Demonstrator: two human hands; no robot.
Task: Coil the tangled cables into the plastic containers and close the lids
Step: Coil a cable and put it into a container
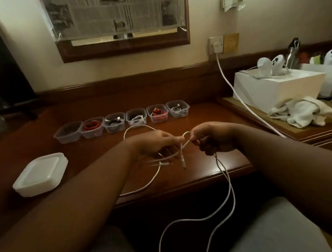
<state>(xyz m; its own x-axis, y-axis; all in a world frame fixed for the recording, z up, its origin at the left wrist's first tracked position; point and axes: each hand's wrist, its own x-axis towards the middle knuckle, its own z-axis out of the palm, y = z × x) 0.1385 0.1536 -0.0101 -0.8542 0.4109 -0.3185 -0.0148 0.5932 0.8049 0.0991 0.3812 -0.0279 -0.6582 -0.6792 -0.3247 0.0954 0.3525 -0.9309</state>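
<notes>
My left hand (154, 143) and my right hand (212, 138) both pinch a white cable (229, 182) above the front of the wooden desk (200, 168). A short loop bends between the two hands, and a connector end dangles under them. The rest of the cable hangs off the desk edge over my lap, and another strand curves across the desk under my left hand. Several open plastic containers (121, 120) stand in a row behind my hands, most holding coiled cables in red, black or white. The leftmost container (67, 132) looks empty. A stack of white lids (40, 174) lies at the left.
A white charger cable (235, 94) runs from the wall socket (216, 45) down across the right of the desk. On a raised side table at the right are a white box (273, 88), a crumpled white cloth (302, 111), game controllers and a metal bottle.
</notes>
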